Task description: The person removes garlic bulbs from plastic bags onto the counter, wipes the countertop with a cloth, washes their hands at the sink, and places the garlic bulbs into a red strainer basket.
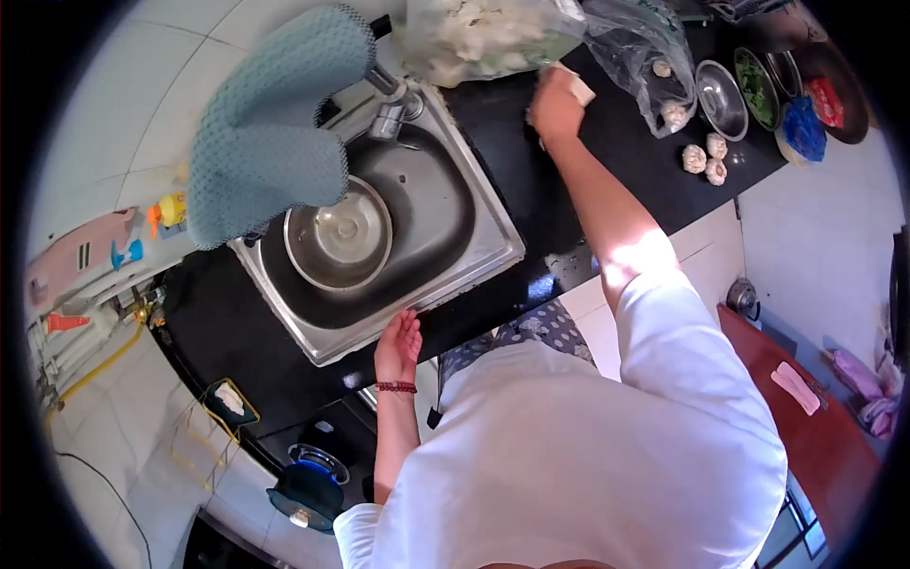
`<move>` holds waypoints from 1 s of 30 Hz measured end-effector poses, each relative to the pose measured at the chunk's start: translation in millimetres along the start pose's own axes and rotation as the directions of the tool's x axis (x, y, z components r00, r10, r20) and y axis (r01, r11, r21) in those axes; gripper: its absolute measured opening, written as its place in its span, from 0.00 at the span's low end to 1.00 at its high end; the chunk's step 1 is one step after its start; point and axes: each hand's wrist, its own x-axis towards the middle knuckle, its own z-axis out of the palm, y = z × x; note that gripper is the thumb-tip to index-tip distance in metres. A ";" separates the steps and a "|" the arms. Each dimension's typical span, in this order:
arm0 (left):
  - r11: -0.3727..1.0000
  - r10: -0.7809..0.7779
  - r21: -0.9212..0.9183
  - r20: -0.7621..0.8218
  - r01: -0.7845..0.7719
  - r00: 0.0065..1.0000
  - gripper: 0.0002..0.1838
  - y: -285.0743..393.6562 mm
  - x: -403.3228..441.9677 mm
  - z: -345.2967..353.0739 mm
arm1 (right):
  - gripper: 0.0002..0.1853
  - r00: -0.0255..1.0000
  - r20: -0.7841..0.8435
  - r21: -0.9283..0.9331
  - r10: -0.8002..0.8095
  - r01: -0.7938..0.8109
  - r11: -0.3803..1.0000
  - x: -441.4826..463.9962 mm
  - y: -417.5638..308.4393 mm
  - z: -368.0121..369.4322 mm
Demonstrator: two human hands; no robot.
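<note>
My right hand (pixel 557 104) is closed around a pale cloth (pixel 579 89) and rests on the black counter (pixel 616 104), just below a clear bag of pale vegetables (pixel 483 36). Near the front edge of the steel sink (pixel 436 284), my left hand (pixel 399 346) is held palm up with its fingers slightly curled and nothing in it. A steel bowl (pixel 339 233) sits in the sink basin under the faucet (pixel 389 119). Beside it hangs a blue-green mesh mat (pixel 265 142), which covers part of the sink.
Garlic bulbs (pixel 695 158), a plastic bag (pixel 645 57), a metal bowl (pixel 722 100) and a bowl of greens (pixel 755 87) stand at the right. A pot (pixel 305 496) is over a blue flame at lower left. A red table (pixel 806 436) lies lower right.
</note>
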 end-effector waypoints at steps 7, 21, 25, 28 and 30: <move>0.992 0.017 -0.121 -0.032 -0.021 0.999 0.09 -7.9 -6.8 -30.5 | 0.17 0.907 0.139 0.140 -0.398 0.379 0.915 -67.0 -103.9 43.9; 0.982 -0.076 0.183 0.151 0.047 0.986 0.12 -6.6 21.4 37.4 | 0.12 0.798 0.185 0.486 -0.573 0.432 0.759 -167.5 24.4 -96.4; 0.962 -0.050 0.272 0.175 0.001 0.983 0.14 -4.3 27.6 68.5 | 0.14 0.974 0.083 -0.038 -0.212 0.216 0.976 -120.2 141.5 -182.9; 0.954 -0.065 0.299 0.171 0.011 0.983 0.14 -11.1 23.9 79.5 | 0.17 0.989 0.098 -0.104 -0.111 0.121 0.987 -116.5 245.2 -188.8; 0.947 -0.080 0.319 0.147 0.029 0.986 0.13 -15.1 20.5 79.7 | 0.20 0.991 0.135 0.001 0.012 -0.012 1.000 -129.7 251.5 -175.1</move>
